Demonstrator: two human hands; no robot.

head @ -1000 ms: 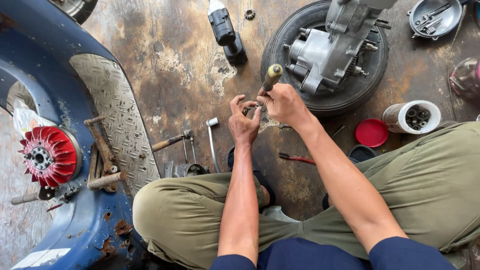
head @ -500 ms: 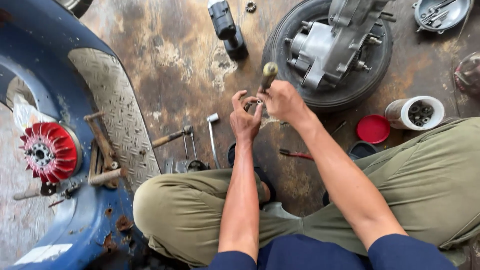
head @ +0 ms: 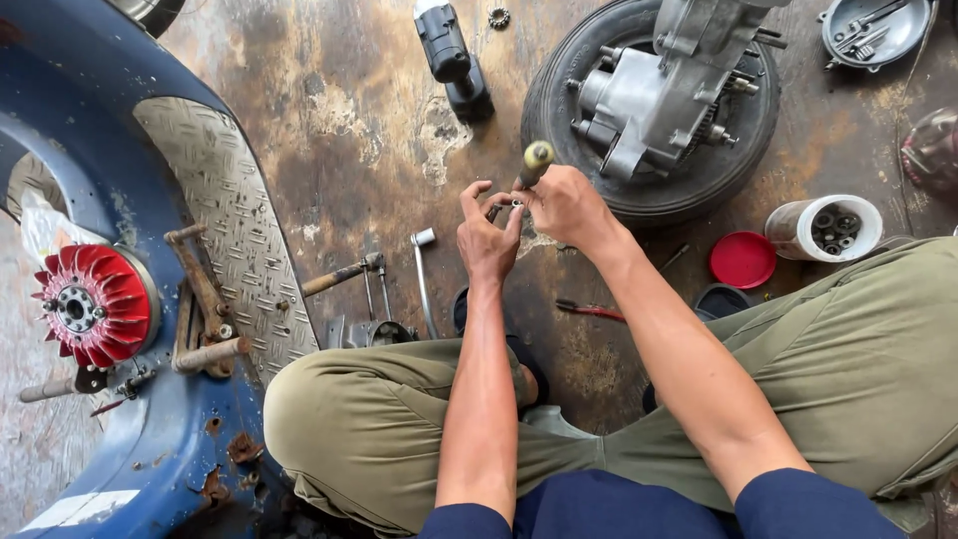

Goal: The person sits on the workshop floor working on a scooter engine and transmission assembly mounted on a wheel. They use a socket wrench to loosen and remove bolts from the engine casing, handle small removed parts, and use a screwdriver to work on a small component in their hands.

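Observation:
My right hand (head: 569,207) grips a screwdriver (head: 534,163) by its yellow-green handle, the handle end pointing up and away from me. My left hand (head: 487,238) pinches a small metal part (head: 502,209) at the tool's tip, fingers partly spread. Both hands meet above the stained floor, just in front of a grey engine block (head: 664,85) that rests on a black tyre (head: 743,150). The small part is mostly hidden by my fingers.
A blue scooter body (head: 150,439) with a red fan wheel (head: 92,305) lies at left. A hammer (head: 344,272), a socket wrench (head: 424,279), red pliers (head: 589,310), a black power tool (head: 449,50), a red lid (head: 742,260), a white cup of bolts (head: 823,228) and a parts dish (head: 873,30) lie around my folded legs.
Both hands stay together at the same spot. The screwdriver handle has tilted slightly and my left fingers have shifted on the small part.

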